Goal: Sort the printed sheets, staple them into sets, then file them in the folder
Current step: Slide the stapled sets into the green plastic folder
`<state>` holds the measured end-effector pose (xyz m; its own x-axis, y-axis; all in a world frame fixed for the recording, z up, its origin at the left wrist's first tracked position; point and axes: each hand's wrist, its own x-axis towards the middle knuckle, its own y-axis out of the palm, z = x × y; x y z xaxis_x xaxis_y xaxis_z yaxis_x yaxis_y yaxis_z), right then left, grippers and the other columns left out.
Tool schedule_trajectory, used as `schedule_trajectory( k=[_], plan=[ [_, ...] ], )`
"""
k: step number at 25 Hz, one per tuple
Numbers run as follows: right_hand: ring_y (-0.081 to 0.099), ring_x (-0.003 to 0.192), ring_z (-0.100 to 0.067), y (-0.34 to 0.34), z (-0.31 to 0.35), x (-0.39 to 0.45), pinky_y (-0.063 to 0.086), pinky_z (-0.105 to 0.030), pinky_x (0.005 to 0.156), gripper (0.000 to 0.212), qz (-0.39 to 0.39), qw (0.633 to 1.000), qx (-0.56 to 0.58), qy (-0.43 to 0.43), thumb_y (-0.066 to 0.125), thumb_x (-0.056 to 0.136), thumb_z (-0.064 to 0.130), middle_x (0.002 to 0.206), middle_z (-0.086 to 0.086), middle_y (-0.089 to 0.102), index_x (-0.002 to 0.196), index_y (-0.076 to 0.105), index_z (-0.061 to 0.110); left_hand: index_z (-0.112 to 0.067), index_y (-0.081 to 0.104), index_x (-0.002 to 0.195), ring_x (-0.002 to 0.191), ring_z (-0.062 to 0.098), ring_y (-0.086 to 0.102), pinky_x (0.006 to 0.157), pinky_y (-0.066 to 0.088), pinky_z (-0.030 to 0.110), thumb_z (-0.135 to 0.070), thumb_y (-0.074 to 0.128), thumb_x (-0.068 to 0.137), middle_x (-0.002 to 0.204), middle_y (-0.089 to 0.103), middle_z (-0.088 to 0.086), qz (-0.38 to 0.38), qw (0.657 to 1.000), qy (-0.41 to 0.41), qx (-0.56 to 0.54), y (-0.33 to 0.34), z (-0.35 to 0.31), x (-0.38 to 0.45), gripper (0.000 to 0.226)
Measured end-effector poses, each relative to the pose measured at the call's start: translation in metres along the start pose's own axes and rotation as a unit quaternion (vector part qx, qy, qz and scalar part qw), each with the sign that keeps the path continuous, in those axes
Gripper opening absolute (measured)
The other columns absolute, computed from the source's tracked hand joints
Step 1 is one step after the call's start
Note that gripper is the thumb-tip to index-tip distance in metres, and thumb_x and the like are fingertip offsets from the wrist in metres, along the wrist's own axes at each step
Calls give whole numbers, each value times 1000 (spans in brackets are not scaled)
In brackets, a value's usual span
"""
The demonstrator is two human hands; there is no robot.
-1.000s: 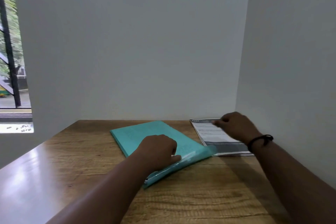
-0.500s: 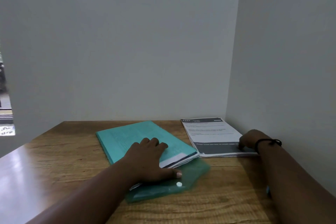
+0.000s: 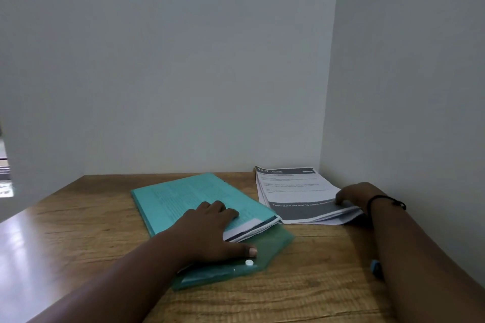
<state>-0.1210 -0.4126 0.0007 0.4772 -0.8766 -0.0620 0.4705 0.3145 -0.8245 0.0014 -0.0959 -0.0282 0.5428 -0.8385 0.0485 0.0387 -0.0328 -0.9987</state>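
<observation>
A teal plastic folder (image 3: pixel 178 196) lies on the wooden desk (image 3: pixel 78 220), its flap (image 3: pixel 270 246) folded open toward me with a white snap button (image 3: pixel 249 262). White sheets (image 3: pixel 252 228) stick out of its mouth. My left hand (image 3: pixel 207 228) rests flat on the folder, fingers spread, thumb on the flap. A stack of printed sheets (image 3: pixel 296 194) with a dark footer band lies to the right. My right hand (image 3: pixel 354 194) curls over that stack's near right corner and lifts the top pages. A black band circles that wrist.
White walls close the desk in at the back and on the right (image 3: pixel 406 113). A small blue object (image 3: pixel 376 269) lies by my right forearm, mostly hidden. A window edge (image 3: pixel 5 178) shows at the far left.
The folder's flap has dropped open and sheets now show at its mouth. My right hand slid from the stack's top to its near right corner. The view shifted right.
</observation>
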Motion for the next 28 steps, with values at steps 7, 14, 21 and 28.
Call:
schedule_trajectory(
  k=[7,14,21,28],
  plan=[
    [57,80,-32,-9,-13,2,58,-42,69,7,67,961,265,48,47,89,10,95,-19,55,86,50,4,-35,25,148,124,15,37,101,36,36,-92,34,67,144,35,-6,14,1000,-3,-5,-1,-1,0,99],
    [61,48,-29,-4,-3,-12,46,-24,29,14,54,901,427,46,43,90,-14,79,-21,55,82,51,-5,-36,29,147,125,14,37,101,36,35,-94,32,64,144,37,-7,17,999,-9,-28,-3,-1,0,101],
    [61,38,-15,-24,22,-34,52,-23,38,11,-13,768,637,-69,55,87,-10,67,-15,62,97,58,-5,-36,51,128,104,2,54,93,46,26,-85,43,67,121,56,-16,-117,961,-47,-248,-8,15,1,78],
    [67,56,-18,24,73,-86,56,-28,47,16,86,725,663,-167,55,89,-6,84,-13,67,100,60,4,-27,59,114,100,27,68,84,54,37,-73,68,65,114,65,5,-175,687,-96,-698,-31,19,-1,68]
  ],
)
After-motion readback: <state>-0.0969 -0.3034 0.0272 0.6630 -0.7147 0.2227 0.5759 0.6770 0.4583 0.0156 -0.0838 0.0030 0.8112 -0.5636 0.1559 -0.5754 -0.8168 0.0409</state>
